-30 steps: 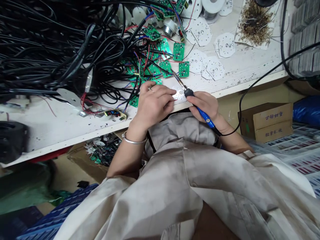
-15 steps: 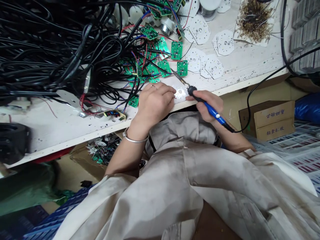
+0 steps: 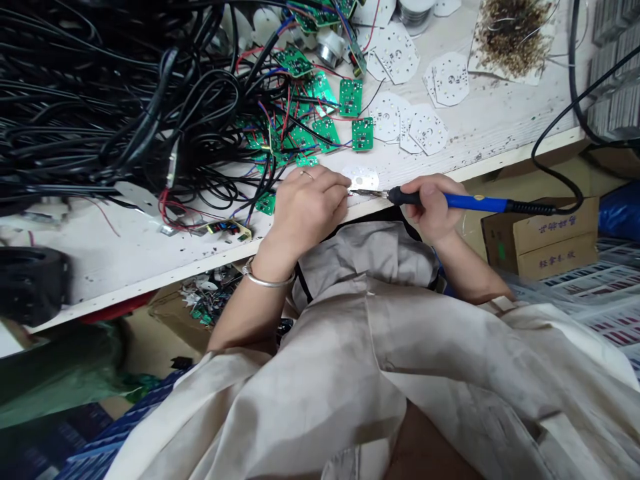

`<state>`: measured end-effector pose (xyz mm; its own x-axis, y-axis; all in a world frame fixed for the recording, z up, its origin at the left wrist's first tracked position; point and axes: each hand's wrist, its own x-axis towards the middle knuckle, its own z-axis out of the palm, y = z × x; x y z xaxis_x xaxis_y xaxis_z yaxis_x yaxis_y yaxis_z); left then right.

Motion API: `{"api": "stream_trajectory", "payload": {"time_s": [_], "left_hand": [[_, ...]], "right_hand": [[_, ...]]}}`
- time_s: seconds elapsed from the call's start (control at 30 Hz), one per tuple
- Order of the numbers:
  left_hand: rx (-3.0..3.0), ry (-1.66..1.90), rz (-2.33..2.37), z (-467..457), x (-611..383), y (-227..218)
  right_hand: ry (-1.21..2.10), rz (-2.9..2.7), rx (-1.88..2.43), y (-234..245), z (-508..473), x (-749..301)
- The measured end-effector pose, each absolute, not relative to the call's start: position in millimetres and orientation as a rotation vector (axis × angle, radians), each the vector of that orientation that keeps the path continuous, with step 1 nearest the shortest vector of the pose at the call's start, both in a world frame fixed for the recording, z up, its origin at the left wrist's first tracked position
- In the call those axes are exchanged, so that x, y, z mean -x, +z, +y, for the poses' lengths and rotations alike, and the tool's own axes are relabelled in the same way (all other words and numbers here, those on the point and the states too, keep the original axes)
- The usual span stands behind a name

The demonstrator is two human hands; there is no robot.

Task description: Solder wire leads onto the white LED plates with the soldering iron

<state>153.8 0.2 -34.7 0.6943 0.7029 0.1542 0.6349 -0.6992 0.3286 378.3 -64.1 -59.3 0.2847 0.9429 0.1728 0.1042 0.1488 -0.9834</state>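
"Soldering iron has swung level in the head view; a half-second ago it slanted up toward a green board."

"And its tip?"

"Down over the small white board, near the counter's front edge. Seemingly it's at the working spot now."

"Fingers?"

"Right hand: wrapped around the iron's handle. Left hand: curled at the white board's side; whether it pinches anything, I can't tell."

LED board lies by the near edge of the table, soldering iron stretching out to its 3 o'clock. From there it's cable pile at 10, circuit boards at 11, other LED boards at 1. Cardboard box is off the table, roughly 4.
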Motion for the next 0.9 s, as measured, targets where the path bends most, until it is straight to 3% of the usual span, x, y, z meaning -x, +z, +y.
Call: {"api": "stream_trajectory", "payload": {"time_s": [0.67, 0.9], "left_hand": [[-2.555, 0.346, 1.131, -0.3, -157.9, -32.5], [-2.598, 0.348, 1.113, -0.8, -157.9, -32.7]], "right_hand": [[0.824, -1.248, 1.309, -61.5, -65.0, -381.9], [0.594, -1.057, 1.284, -63.7, -61.5, -376.4]]}}
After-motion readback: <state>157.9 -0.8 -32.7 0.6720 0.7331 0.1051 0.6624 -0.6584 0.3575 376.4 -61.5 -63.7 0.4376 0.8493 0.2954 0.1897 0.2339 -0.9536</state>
